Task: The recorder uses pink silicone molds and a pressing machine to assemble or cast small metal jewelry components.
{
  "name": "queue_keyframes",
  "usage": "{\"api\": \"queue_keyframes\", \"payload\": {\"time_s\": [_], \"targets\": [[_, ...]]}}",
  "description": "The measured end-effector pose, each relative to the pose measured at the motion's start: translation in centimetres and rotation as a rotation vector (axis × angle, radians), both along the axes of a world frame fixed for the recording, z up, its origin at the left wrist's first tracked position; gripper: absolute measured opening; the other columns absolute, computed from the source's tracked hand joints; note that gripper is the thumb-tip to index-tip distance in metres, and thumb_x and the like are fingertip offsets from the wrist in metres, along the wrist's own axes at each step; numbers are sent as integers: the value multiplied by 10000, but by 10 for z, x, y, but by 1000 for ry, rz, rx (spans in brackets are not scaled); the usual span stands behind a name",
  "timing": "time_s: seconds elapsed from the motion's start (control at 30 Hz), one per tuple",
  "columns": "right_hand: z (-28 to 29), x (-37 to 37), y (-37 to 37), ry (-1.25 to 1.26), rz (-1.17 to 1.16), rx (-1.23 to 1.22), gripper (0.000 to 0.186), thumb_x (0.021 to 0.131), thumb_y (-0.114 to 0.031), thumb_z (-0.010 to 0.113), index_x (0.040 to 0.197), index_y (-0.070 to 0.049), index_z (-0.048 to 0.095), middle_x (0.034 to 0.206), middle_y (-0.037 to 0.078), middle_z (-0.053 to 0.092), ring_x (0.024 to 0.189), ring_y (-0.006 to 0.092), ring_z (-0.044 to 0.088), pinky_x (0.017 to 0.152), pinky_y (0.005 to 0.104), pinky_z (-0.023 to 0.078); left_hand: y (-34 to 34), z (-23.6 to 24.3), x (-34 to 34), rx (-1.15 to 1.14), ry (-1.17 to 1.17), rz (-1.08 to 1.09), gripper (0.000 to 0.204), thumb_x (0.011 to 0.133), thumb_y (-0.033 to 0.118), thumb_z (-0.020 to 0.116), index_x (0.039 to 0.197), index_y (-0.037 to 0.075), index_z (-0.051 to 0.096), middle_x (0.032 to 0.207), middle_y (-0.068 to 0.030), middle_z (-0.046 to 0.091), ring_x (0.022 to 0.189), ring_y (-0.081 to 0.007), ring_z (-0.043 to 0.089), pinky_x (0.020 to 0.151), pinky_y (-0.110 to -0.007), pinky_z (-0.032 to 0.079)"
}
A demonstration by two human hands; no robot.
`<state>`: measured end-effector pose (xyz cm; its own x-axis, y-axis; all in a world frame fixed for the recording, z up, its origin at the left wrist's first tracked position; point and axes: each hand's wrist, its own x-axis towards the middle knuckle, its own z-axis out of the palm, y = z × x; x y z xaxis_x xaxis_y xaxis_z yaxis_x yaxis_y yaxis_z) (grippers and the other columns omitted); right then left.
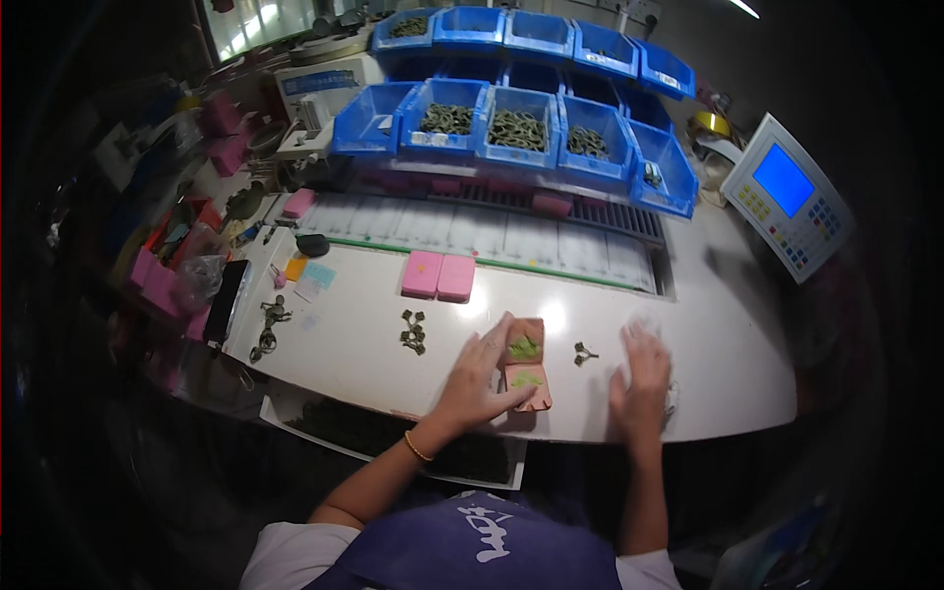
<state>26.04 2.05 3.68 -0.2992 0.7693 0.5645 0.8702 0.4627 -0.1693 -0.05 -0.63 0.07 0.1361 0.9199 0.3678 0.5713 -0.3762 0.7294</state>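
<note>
Near the front edge of the bench [728,369], a little right of its middle, an opened orange-pink block [536,376] lies with its two halves end to end, a green shape on each. The left hand [470,383] is spread along its left side, fingers by the far half and thumb across the near one; whether it grips or merely steadies cannot be told. The right hand [644,374] is blurred, its fingers bent and partly apart, close to something white [673,398]; I cannot tell whether it holds anything.

Between block and right hand sits a small dark branched piece [585,353], touched by neither. A cluster of similar pieces [413,332] lies left of the left hand, and two pink blocks [440,276] stand side by side farther from the front edge.

To handle the opened block well, I would keep it flat and press only on the rim, since the thin green shapes look easy to bend or tear. Lifting slowly from the thickest part, with light fingertips, seems safest.
</note>
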Motion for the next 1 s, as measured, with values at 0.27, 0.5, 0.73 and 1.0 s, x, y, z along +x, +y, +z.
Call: {"api": "queue_keyframes", "payload": {"time_s": [0.27,0.5,0.73,1.0], "targets": [[-36,-71,-23,792,384,-532,475,930,-45,640,1392,-27,528,1131,98,608,903,161,578,798,275,510,-4,8,4,-78,-395,-137,416,896,80,731,1284,-2,607,1184,-85,658,1089,-146,628,893,-276,528],[-44,-65,-15,972,419,-727,258,928,-57,644,1184,-34,654,1010,72,617,920,143,603,786,265,484,-15,-4,10,-186,-593,-47,232,888,124,750,1073,-9,705,947,-70,694,848,-113,662,760,-254,538],[-12,-16,8,419,62,-207,275,867,-92,706,1138,-51,683,1136,107,658,1050,303,565,917,398,471,-13,32,4,259,223,197,379,795,151,782,1147,38,697,1070,-118,694,976,-303,627,876,-365,515],[-34,-11,16,195,-33,-233,94,869,-118,682,935,-54,662,1064,72,631,1002,278,547,871,407,415,9,30,-18,-74,342,95,531,775,313,775,1222,56,645,1079,-168,664,1011,-352,614,890,-407,496]]}}
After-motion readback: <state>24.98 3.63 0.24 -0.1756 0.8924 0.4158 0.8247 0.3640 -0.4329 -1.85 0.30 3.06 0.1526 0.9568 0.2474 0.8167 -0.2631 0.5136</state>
